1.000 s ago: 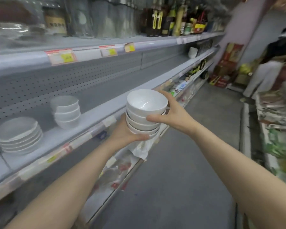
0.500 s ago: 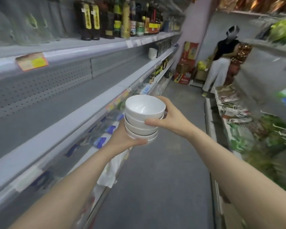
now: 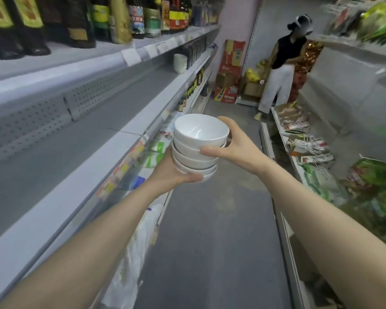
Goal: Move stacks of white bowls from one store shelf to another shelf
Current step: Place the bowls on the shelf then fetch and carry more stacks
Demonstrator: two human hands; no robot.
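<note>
A stack of white bowls (image 3: 198, 143) hangs in front of me over the aisle floor, held between both hands. My left hand (image 3: 173, 172) cups the bottom bowl from below and the left side. My right hand (image 3: 234, 144) grips the right side of the upper bowls, thumb across the front. The long grey middle shelf (image 3: 80, 152) on my left is bare along most of its length. Far down that shelf stands another white stack of bowls or cups (image 3: 179, 63); which it is I cannot tell.
Dark bottles (image 3: 80, 18) fill the top left shelf. Packaged goods (image 3: 316, 175) lie on low shelves at the right. A person in a black top and white trousers (image 3: 281, 70) stands at the aisle's far end beside red cartons (image 3: 228, 70). A white plastic bag (image 3: 132, 264) hangs low left.
My view has swung right and moved down the aisle. The plates and the other bowls on the left shelf have dropped out of sight. Both hands keep the same hold on the stack.
</note>
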